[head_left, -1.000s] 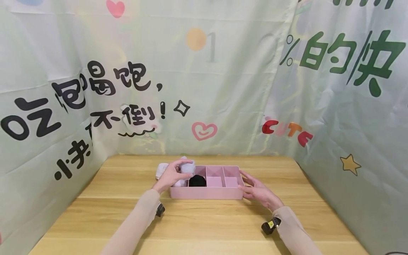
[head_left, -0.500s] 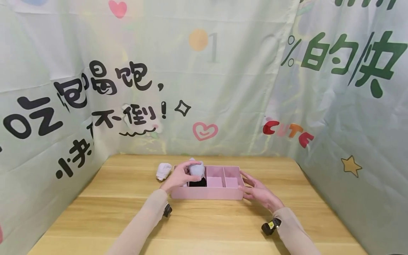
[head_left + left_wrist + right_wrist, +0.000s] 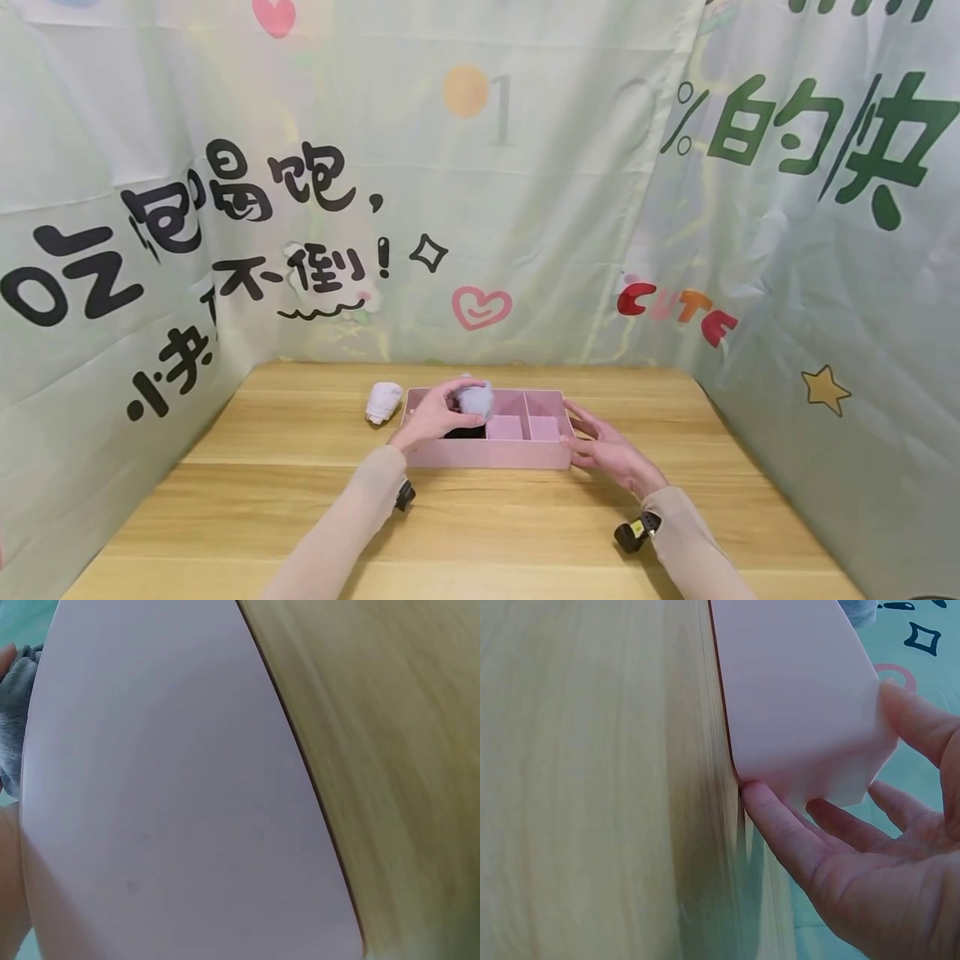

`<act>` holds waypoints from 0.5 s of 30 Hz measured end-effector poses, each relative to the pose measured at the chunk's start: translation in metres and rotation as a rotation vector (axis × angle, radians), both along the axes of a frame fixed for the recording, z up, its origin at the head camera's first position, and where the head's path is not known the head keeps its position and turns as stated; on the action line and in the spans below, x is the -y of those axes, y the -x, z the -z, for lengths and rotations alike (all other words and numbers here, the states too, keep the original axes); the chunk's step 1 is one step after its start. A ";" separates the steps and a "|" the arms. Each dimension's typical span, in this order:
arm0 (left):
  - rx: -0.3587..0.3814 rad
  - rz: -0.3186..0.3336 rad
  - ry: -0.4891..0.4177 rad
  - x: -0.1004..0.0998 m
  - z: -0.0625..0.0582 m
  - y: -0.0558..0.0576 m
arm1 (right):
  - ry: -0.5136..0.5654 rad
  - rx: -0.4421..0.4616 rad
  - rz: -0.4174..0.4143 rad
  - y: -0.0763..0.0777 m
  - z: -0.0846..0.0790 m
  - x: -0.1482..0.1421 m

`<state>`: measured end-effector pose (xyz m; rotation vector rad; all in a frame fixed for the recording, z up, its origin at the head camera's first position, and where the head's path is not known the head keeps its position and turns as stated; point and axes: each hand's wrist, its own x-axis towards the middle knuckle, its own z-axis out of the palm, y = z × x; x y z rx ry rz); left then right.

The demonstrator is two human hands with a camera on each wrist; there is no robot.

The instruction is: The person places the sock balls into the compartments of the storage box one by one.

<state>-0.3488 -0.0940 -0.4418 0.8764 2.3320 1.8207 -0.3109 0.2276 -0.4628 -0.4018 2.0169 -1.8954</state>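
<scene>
A pink divided organiser box (image 3: 487, 455) sits mid-table on the wooden top. My left hand (image 3: 433, 414) grips a grey rolled sock (image 3: 476, 399) just above the box's middle compartments, over a black rolled item (image 3: 465, 432). In the left wrist view the pink box wall (image 3: 165, 795) fills the frame, with the grey sock (image 3: 13, 712) at the left edge. My right hand (image 3: 603, 446) lies with straight fingers against the box's right end. The right wrist view shows its fingers (image 3: 780, 825) touching the pink box corner (image 3: 802, 712).
A white rolled sock (image 3: 383, 401) lies on the table left of the box. Printed fabric backdrops close in the left, back and right sides. The wooden table (image 3: 480, 533) stretches bare toward me.
My left hand has carried the grey sock rightward, from the box's left end to over its middle. The white sock behind it is now uncovered. The right hand has stayed put.
</scene>
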 end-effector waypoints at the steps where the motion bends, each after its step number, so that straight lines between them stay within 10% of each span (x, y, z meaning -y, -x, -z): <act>1: -0.003 0.001 0.009 -0.001 -0.004 -0.003 | 0.000 0.003 0.003 0.000 -0.001 0.000; 7: -0.025 0.017 0.085 -0.010 -0.026 -0.023 | 0.005 0.003 0.009 0.002 0.002 -0.001; 15: -0.071 0.014 0.096 -0.024 -0.015 -0.013 | -0.004 0.005 0.022 0.002 0.002 0.000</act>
